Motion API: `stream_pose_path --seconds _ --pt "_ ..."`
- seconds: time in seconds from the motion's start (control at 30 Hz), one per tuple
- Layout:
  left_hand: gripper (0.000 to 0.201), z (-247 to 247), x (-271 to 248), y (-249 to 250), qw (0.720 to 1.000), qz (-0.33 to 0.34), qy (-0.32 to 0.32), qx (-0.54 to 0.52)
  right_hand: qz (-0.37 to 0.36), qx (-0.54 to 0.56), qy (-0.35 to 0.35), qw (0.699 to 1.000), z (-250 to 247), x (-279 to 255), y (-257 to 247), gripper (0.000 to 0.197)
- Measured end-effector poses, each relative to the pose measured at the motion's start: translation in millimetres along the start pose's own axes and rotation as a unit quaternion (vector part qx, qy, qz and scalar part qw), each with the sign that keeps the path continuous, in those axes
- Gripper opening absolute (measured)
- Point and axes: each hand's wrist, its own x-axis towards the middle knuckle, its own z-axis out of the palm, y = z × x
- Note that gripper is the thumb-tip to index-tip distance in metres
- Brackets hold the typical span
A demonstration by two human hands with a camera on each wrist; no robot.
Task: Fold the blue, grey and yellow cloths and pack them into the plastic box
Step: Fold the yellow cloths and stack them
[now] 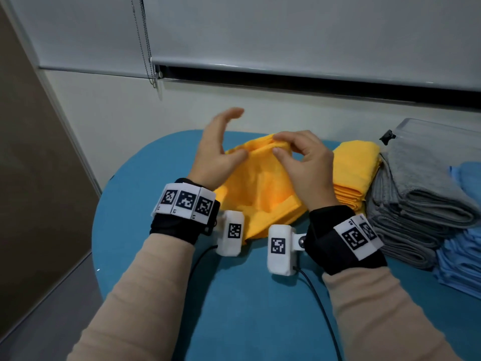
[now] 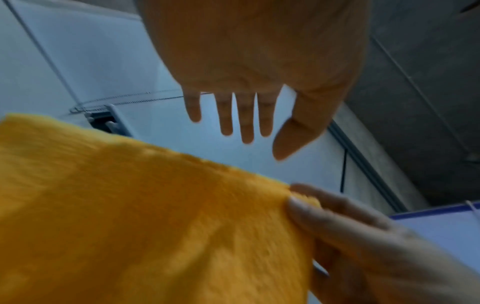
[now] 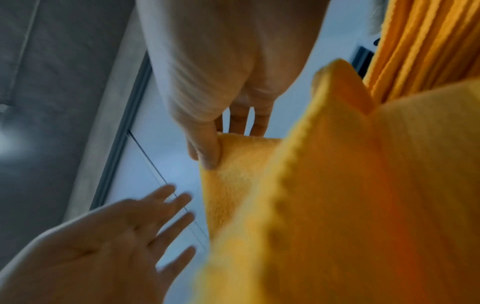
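A yellow cloth (image 1: 260, 188) lies partly lifted on the blue table (image 1: 156, 230), between my two hands. My right hand (image 1: 281, 145) pinches its raised far edge between thumb and fingers; the right wrist view shows the thumb (image 3: 207, 148) pressed on the cloth (image 3: 337, 195). My left hand (image 1: 221, 136) is raised just left of the cloth, fingers straight and spread, holding nothing. In the left wrist view its fingers (image 2: 246, 119) hang above the yellow cloth (image 2: 142, 216). The plastic box (image 1: 440, 131) stands at the far right, behind the stacks.
At the right stand folded stacks: yellow cloths (image 1: 356, 173), grey cloths (image 1: 416, 204) and blue cloths (image 1: 460, 256). A wall with a window blind (image 1: 286, 35) and its bead chain (image 1: 145, 43) rises behind the table. The table's left edge is rounded.
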Motion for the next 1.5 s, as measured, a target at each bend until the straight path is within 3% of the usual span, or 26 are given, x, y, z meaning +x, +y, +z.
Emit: stream_pose_path --seconds 0.1,0.2,0.3,0.37,0.47,0.57,0.67,0.77,0.87,1.0,1.13,1.2,1.33,1.4,1.5 --pt "0.055 9.0 -1.3 3.3 0.991 -0.019 -0.131 0.019 0.017 0.069 -0.044 0.997 5.7 -3.3 -11.0 0.027" --pt "0.026 7.6 -0.6 -0.3 0.989 -0.045 -0.13 0.052 0.028 0.087 -0.073 0.993 3.2 -4.7 -14.0 0.034" --pt "0.019 3.8 -1.4 -0.2 0.992 -0.018 -0.128 -0.009 0.08 0.074 -0.164 0.98 0.8 -4.4 -12.8 0.05" --pt "0.018 0.9 -1.2 0.3 0.991 -0.015 -0.127 -0.042 0.111 0.04 -0.214 0.97 0.4 -4.1 -10.5 0.05" --pt "0.019 -5.4 1.2 -3.0 0.996 -0.006 -0.072 -0.048 0.134 -0.038 -0.246 0.959 -3.8 -1.7 -6.1 0.027" --pt "0.019 -17.6 5.3 -10.9 0.997 -0.006 0.047 -0.056 0.16 -0.094 -0.268 0.945 -9.5 -1.4 3.8 0.021" --pt "0.018 -30.9 7.6 -18.4 0.986 -0.014 0.149 -0.069 0.241 -0.029 -0.23 0.942 -15.8 -0.7 12.4 0.016" --pt "0.017 -35.7 7.6 -20.3 0.979 -0.028 0.185 -0.081 0.357 0.11 -0.245 0.895 -18.4 -1.3 12.9 0.038" --pt "0.017 -31.1 6.9 -19.7 0.979 -0.029 0.18 -0.091 0.361 0.184 -0.293 0.866 -12.9 -4.9 9.9 0.069" --pt "0.008 -28.6 6.5 -21.4 0.976 -0.045 0.172 -0.126 0.323 0.255 -0.162 0.897 -8.3 -1.8 9.1 0.058" --pt "0.007 -24.6 6.1 -21.0 0.977 -0.068 0.161 -0.126 0.329 0.364 -0.143 0.859 -14.1 0.4 4.9 0.052" --pt "0.008 -22.4 4.5 -19.1 0.977 -0.076 0.154 -0.127 0.31 0.385 -0.119 0.861 -13.4 2.2 1.6 0.043" --pt "0.009 -22.9 5.0 -21.9 0.979 -0.1 0.126 -0.129 0.231 0.348 -0.052 0.907 -14.0 4.6 1.0 0.036" --pt "0.009 -23.2 5.5 -21.2 0.981 -0.089 0.093 -0.142 0.191 0.308 -0.032 0.931 -16.1 4.5 1.3 0.041" --pt "0.012 -23.2 5.7 -18.1 0.983 -0.081 0.072 -0.145 0.159 0.288 -0.007 0.944 -19.1 6.0 0.9 0.054"
